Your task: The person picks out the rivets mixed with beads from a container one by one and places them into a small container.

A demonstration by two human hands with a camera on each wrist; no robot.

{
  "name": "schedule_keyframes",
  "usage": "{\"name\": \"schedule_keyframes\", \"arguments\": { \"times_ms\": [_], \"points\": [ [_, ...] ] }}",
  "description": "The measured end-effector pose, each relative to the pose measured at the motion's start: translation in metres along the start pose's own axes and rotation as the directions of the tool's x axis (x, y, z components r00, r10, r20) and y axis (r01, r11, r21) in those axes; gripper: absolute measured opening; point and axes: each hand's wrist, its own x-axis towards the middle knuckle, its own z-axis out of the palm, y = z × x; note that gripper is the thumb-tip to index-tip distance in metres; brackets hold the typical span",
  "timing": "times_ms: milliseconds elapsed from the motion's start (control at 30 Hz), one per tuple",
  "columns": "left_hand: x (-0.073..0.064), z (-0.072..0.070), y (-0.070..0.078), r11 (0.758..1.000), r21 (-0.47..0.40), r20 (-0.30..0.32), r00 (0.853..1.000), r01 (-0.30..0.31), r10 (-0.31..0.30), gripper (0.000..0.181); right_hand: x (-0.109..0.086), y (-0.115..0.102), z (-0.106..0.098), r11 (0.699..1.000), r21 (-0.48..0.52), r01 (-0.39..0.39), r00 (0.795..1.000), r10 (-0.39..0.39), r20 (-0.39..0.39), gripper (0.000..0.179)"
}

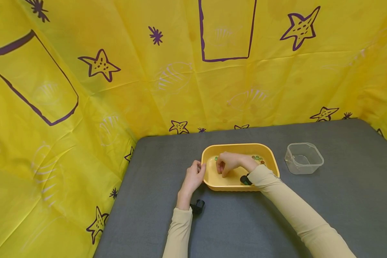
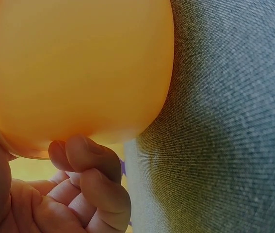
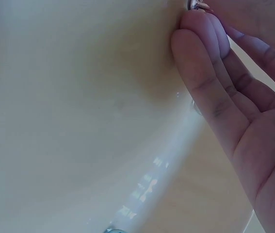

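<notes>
A yellow plastic basin point(image 1: 237, 145) stands on the grey table. My left hand point(image 1: 192, 176) grips its left end, thumb at the rim and curled fingers against the outer wall point(image 2: 79, 77) in the left wrist view. Inside the basin, my right hand point(image 1: 229, 163) reaches down with fingertips close to the floor. It pinches a small shiny piece, apparently a glass marble point(image 3: 192, 5), mostly hidden by the fingers in the right wrist view. Several green and amber glass marbles point(image 1: 257, 158) lie along the basin's far side, and a green marble point(image 1: 216, 158) is left of the right hand.
A clear plastic container point(image 1: 304, 170) stands right of the basin, with small bits inside that are hard to make out. Yellow cloth point(image 1: 142, 96) with purple starfish drawings hangs behind and left of the grey table point(image 1: 232, 229). Black wrist cameras point(image 1: 197, 206) are strapped to both wrists.
</notes>
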Motion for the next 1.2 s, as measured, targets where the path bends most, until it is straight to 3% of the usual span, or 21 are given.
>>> {"name": "schedule_keyframes", "arguments": {
  "times_ms": [400,633,900,1200],
  "points": [
    [0.0002,0.0003,-0.0015,1.0,-0.005,0.001,1.0,-0.002,0.002,0.026,0.0028,0.003,0.0025,0.999,-0.02,-0.039,0.999,0.039,0.013,0.007],
    [-0.0019,-0.0016,-0.0025,0.996,-0.025,-0.012,0.997,-0.083,0.082,0.035,0.0024,0.0011,0.0017,0.998,-0.007,-0.061,0.998,0.061,0.026,0.006],
    [-0.0001,-0.0007,-0.0005,1.0,-0.004,0.012,1.0,0.016,-0.016,0.024,0.0012,-0.0009,0.0012,0.998,-0.012,-0.059,0.998,0.059,0.018,0.006],
    [-0.0006,-0.001,0.0007,1.0,0.007,0.012,1.0,0.02,-0.02,0.023,0.0004,-0.0005,-0.0001,0.998,-0.009,-0.057,0.998,0.057,0.011,0.008]
  ]
}}
